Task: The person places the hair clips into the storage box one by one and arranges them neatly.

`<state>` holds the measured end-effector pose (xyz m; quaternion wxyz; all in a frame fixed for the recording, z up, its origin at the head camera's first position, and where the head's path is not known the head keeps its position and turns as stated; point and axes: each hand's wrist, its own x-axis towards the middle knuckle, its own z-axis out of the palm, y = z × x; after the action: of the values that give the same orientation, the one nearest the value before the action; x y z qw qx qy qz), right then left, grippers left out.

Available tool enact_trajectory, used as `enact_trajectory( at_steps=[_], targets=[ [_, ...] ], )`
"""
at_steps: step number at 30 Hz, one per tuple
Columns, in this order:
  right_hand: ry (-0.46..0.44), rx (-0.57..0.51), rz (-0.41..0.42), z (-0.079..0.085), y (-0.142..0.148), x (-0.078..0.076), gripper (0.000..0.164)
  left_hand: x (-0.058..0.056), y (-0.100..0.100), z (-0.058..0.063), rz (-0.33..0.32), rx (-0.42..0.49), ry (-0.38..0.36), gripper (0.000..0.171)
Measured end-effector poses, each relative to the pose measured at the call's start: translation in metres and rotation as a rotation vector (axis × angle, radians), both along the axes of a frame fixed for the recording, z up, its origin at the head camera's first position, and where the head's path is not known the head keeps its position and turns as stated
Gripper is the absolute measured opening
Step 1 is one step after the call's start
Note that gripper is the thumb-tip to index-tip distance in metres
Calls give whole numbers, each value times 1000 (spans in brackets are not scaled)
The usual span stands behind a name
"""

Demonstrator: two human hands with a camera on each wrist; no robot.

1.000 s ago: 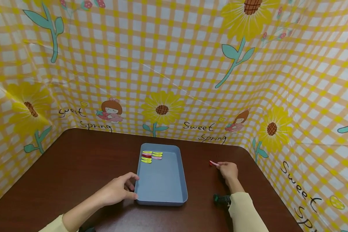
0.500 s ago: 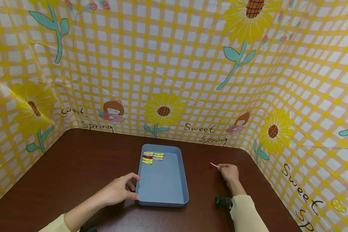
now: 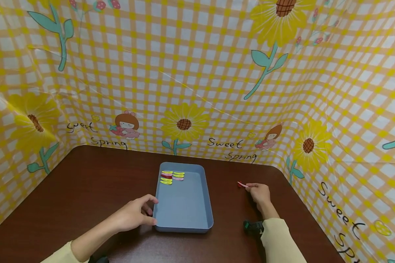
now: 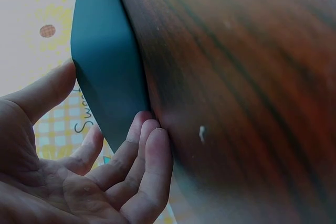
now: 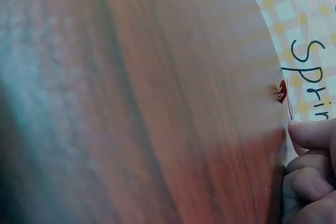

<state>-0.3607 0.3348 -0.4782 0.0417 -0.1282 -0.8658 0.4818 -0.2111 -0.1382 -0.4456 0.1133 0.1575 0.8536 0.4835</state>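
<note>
My right hand (image 3: 259,193) pinches a thin pink hair clip (image 3: 243,185) between thumb and forefinger, over the table right of the tray. A small red piece with white marks (image 5: 282,92) shows close by the clip's far end; whether it touches the clip I cannot tell. At the tray's left side, my left hand (image 3: 136,214) holds the blue-grey tray (image 3: 209,204), thumb and forefinger at the rim. The other fingers (image 4: 157,150) lie low along the outer wall in the left wrist view. Yellow, pink and red hair clips (image 3: 166,176) lie in two columns at the tray's far left.
The dark brown table (image 3: 118,171) extends on both sides of the tray. Checked cloth with sunflowers (image 3: 197,84) stands around its back and sides. A black device (image 3: 252,227) sits by my right sleeve.
The pink clip in my right hand has turned slightly at its tip. My left hand and the tray stay in place; the head view shifts a little.
</note>
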Motion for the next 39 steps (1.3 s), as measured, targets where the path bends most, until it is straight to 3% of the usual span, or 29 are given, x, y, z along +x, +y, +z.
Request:
enact_trajectory(
  at_steps=[16, 25, 32, 39],
  targets=[
    [-67, -21, 57, 10, 2, 2, 33, -2, -1, -3, -20, 15, -3, 58],
    [-44, -52, 115, 17, -1, 1, 34, -4, -1, 0, -17, 9, 10, 58],
    [-36, -106, 165, 24, -22, 2, 34, -4, -2, -1, -23, 8, 8, 58],
    [-12, -90, 204, 35, -55, -2, 29, -4, -2, -1, -22, 8, 7, 57]
  ],
)
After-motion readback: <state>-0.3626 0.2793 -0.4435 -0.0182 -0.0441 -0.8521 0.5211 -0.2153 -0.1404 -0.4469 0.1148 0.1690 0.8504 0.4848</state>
